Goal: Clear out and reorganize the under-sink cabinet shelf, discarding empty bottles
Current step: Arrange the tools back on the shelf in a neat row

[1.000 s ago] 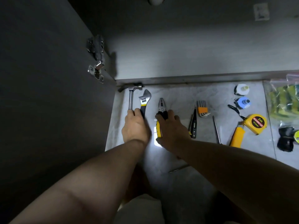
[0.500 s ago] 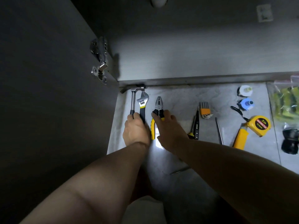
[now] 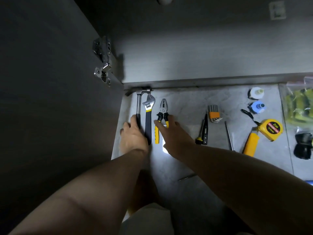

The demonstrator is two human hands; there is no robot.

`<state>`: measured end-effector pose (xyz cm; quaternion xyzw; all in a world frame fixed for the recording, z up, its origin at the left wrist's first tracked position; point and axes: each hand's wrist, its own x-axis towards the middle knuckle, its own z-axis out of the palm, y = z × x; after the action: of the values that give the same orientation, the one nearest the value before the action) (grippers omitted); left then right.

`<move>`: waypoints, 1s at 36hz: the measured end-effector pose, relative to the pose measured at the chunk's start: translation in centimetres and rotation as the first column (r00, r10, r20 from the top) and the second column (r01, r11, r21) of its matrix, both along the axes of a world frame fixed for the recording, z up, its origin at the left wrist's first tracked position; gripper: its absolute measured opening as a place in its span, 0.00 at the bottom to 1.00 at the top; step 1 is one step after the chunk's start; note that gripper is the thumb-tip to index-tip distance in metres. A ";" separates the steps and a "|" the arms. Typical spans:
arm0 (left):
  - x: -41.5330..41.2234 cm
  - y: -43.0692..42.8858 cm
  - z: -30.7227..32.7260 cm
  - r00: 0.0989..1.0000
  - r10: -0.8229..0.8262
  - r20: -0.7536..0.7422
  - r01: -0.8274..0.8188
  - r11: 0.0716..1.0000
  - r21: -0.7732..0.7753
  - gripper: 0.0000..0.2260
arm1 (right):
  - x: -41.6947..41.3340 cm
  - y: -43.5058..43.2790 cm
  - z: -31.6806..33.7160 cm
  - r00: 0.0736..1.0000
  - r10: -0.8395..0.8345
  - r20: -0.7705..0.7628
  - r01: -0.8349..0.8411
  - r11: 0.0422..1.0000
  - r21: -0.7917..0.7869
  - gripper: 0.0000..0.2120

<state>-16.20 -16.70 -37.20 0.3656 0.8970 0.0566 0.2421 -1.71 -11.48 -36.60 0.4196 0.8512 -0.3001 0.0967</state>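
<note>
A row of tools lies on the pale floor in front of the cabinet. My left hand [image 3: 133, 136] rests on the black handles of the steel hammer [image 3: 138, 106] and the adjustable wrench [image 3: 148, 106], with its fingers laid along the hammer's handle. My right hand [image 3: 174, 134] lies with spread, straight fingers over the yellow and black handles of the pliers [image 3: 163, 109]. The three tools lie side by side, heads pointing at the cabinet's bottom shelf [image 3: 203, 56], which looks bare and dim.
The open cabinet door [image 3: 50, 99] with its hinge [image 3: 103, 65] stands at the left. To the right lie hex keys [image 3: 214, 113], a tester pen [image 3: 203, 131], a thin screwdriver [image 3: 228, 134], a yellow knife [image 3: 250, 144], a tape measure [image 3: 270, 127], two tape rolls [image 3: 257, 107] and a plastic bag [image 3: 299, 102].
The wrench and the pliers have slid left, closer to the hammer. Both hands have stayed on the tool handles.
</note>
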 end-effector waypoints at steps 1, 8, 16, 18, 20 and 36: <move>0.0 0.0 0.0 1.000 -0.004 -0.004 0.004 1.000 -0.002 0.28 | 0.0 0.0 0.1 1.000 0.010 -0.001 -0.010 1.000 0.003 0.44; 0.9 0.1 0.6 0.983 -0.004 -0.182 0.004 1.000 0.004 0.18 | 0.6 1.2 1.4 0.997 0.077 -0.019 -0.079 0.994 -0.082 0.44; 5.6 2.3 1.4 0.799 -0.594 -0.088 0.597 0.770 0.224 0.12 | 9.7 6.6 4.6 0.953 0.277 0.122 -0.262 0.957 -0.128 0.19; 7.7 2.4 1.6 0.731 -0.675 0.098 0.645 0.731 0.223 0.15 | 13.5 7.6 5.0 0.940 0.242 0.241 -0.208 0.965 -0.157 0.16; 9.8 2.0 1.4 0.691 -0.694 0.201 0.668 0.720 0.188 0.19 | 17.1 7.8 5.1 0.921 0.182 0.345 -0.123 0.975 -0.187 0.13; 14.9 -1.1 0.3 0.812 -0.421 0.404 0.372 0.907 0.198 0.25 | 19.8 -0.8 2.0 0.951 0.302 0.066 -0.301 0.953 -0.015 0.30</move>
<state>-1.27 -17.81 -36.89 0.5351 0.7186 0.1345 0.4234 18.14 -12.30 -34.63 0.2944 0.9009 -0.2695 0.1708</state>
